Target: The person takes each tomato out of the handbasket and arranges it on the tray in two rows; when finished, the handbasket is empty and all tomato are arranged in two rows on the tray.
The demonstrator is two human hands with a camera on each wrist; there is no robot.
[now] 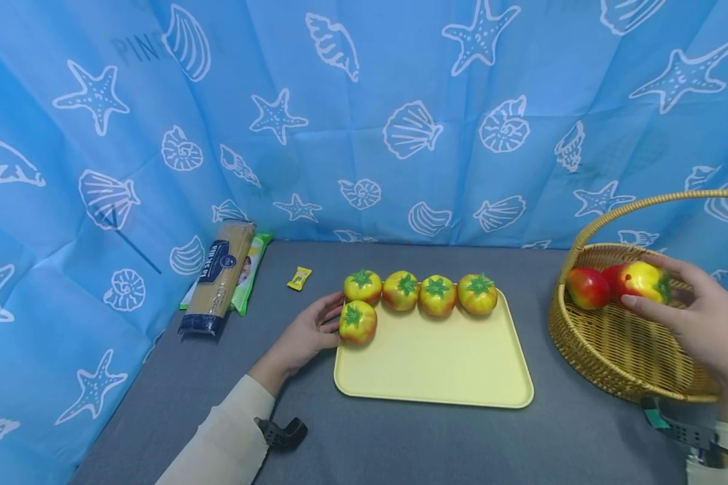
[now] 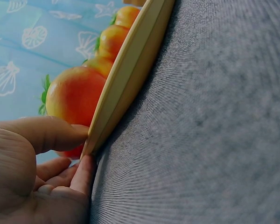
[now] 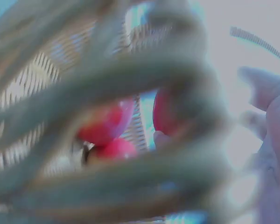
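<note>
Right hand (image 1: 706, 313) covers part of the held fruit (image 1: 642, 279); the red fruit (image 1: 612, 279) just left of it shows only in part. Basket (image 1: 561, 330): right side partly lost behind hand and wrist, handle (image 1: 603, 221) cut by the head view's right edge. Right wrist view smeared; greenish-grey bands (image 3: 107, 88), too blurred to name, cross the fruit there. Left sleeve (image 1: 224, 438) cut off at the near edge. Four far fruits (image 1: 438, 296) hide stretches of the tray's (image 1: 433, 402) far rim. Green packet (image 1: 245, 289) mostly under the pasta bag (image 1: 218, 276). Yellow wrapper (image 1: 299, 278): print too small to read.
</note>
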